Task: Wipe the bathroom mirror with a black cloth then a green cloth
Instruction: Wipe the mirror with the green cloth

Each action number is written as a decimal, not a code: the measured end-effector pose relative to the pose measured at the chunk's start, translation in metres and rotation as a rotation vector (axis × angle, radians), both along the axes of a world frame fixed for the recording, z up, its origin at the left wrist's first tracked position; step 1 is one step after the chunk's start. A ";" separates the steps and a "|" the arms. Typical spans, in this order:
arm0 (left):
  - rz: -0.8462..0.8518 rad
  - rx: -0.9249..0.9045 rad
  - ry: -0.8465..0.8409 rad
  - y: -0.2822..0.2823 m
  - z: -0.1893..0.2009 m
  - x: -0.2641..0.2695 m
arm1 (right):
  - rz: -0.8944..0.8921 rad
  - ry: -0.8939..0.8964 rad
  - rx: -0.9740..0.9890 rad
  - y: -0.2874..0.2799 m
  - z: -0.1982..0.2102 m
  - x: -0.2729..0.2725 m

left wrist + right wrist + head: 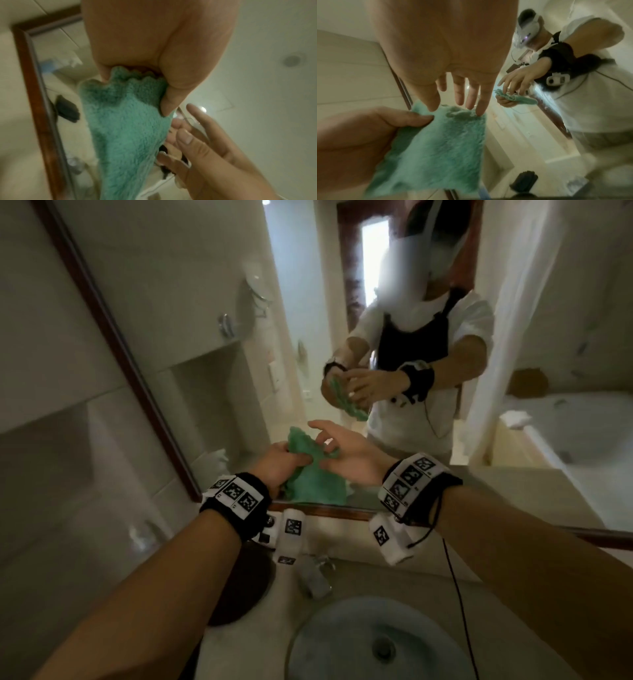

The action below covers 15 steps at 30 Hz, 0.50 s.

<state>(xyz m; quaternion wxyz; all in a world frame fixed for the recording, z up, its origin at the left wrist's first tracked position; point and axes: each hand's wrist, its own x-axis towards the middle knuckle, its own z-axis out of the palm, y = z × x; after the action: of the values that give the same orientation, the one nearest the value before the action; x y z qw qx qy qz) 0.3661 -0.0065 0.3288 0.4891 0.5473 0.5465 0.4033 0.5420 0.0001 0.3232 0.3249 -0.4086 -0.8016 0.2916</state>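
A fluffy green cloth (310,474) hangs in front of the mirror (205,313), above the sink. My left hand (279,462) grips its upper edge; in the left wrist view the thumb and curled fingers pinch the green cloth (126,121). My right hand (337,450) is spread beside it, palm up, with straight fingertips touching the top edge of the green cloth (447,142). A dark object that may be the black cloth (523,181) shows low in the right wrist view, blurred.
The mirror's brown wooden frame (113,344) runs down the left and along the bottom. Below are a round blue basin (373,642), a chrome tap (313,577) and a dark round object (239,583) on the counter. A bathtub shows in the reflection at right.
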 end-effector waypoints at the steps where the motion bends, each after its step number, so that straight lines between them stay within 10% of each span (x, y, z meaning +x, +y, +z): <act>1: 0.015 -0.019 0.000 -0.003 -0.007 -0.014 | -0.028 -0.019 -0.014 0.004 -0.007 -0.010; 15: 0.175 -0.133 -0.018 0.000 -0.090 -0.201 | -0.055 0.037 -0.423 0.030 -0.095 -0.174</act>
<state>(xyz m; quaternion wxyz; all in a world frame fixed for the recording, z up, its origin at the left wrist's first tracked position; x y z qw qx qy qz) 0.1650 -0.0067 0.2386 0.4921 0.4602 0.6132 0.4125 0.3684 0.0298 0.2278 0.2543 -0.4839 -0.7048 0.4520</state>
